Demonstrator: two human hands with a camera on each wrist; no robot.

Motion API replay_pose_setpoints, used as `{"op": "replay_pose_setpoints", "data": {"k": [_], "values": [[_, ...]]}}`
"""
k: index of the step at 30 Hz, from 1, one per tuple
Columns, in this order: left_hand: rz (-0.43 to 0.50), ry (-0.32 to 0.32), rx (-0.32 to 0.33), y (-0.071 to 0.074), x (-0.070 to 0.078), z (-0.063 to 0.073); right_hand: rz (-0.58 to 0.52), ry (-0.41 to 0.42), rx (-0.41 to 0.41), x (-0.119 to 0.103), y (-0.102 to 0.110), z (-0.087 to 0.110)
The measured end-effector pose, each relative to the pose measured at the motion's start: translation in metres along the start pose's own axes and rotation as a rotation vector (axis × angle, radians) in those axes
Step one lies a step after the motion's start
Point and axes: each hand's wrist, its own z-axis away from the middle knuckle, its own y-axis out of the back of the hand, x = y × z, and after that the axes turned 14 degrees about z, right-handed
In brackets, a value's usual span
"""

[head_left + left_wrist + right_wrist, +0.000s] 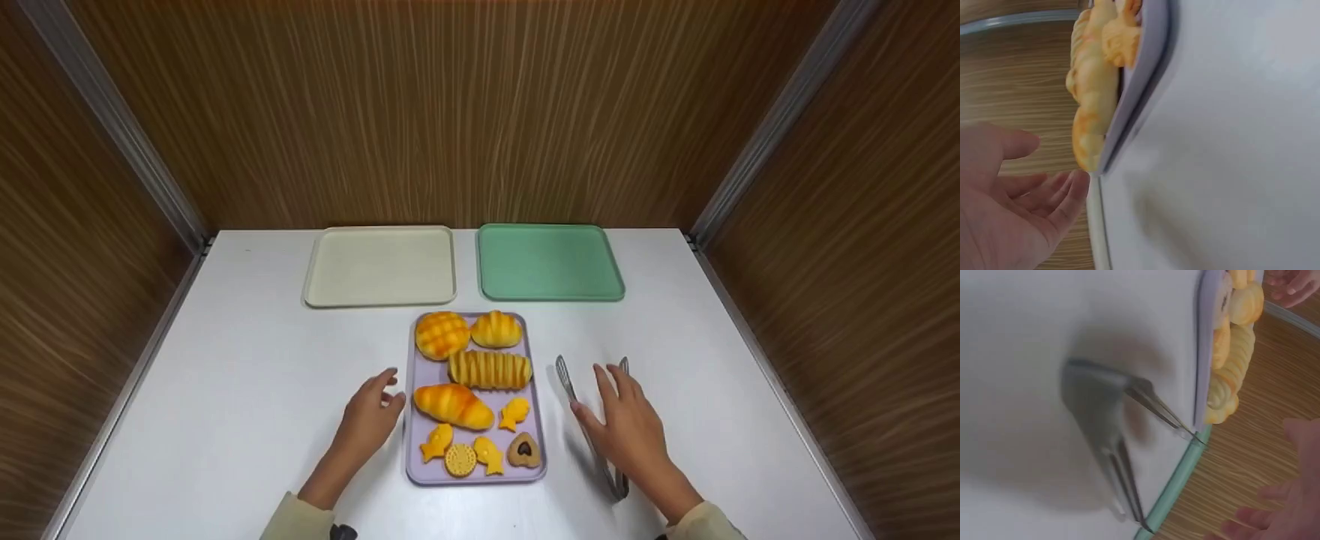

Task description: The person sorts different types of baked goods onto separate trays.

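Right hand [628, 427] poised above metal tongs [1095, 402]

Both hands are empty, fingers relaxed: the right hovers over the tongs, just right of the lavender tray [433, 371]; the left hand [367, 420] hangs beside that tray's left edge. Reaching for the tongs seems the step in hand. Next would call for lowering the right hand and curling thumb and fingers round both their arms.

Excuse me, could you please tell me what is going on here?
A person's right hand hovers over metal tongs lying on the white table, not gripping them. The left hand, holding nothing, is beside a lilac tray of breads and cookies. Beyond that lie a cream tray and a green tray.
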Motion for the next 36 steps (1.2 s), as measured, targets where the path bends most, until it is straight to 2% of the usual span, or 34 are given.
{"op": "replay_pose_setpoints", "data": {"k": [3, 7, 14, 21, 29, 36], "values": [[0.031, 0.046, -0.005, -0.004, -0.01, 0.005, -0.036, -0.053, -0.038, 0.003, -0.007, 0.004], [0.059, 0.074, -0.004, -0.011, -0.017, 0.011, -0.068, -0.118, -0.068, 0.006, -0.015, 0.01], [0.114, 0.13, -0.025, -0.022, -0.025, 0.024, -0.026, -0.194, -0.072, 0.009, -0.027, 0.027], [0.14, 0.092, 0.008, -0.022, -0.029, 0.03, -0.041, -0.225, -0.078, 0.007, -0.033, 0.029], [0.15, 0.142, -0.004, -0.026, -0.03, 0.029, -0.052, -0.246, -0.102, 0.01, -0.036, 0.03], [0.125, 0.133, 0.012, -0.029, -0.028, 0.028, -0.056, -0.248, -0.071, 0.011, -0.037, 0.03]]}}
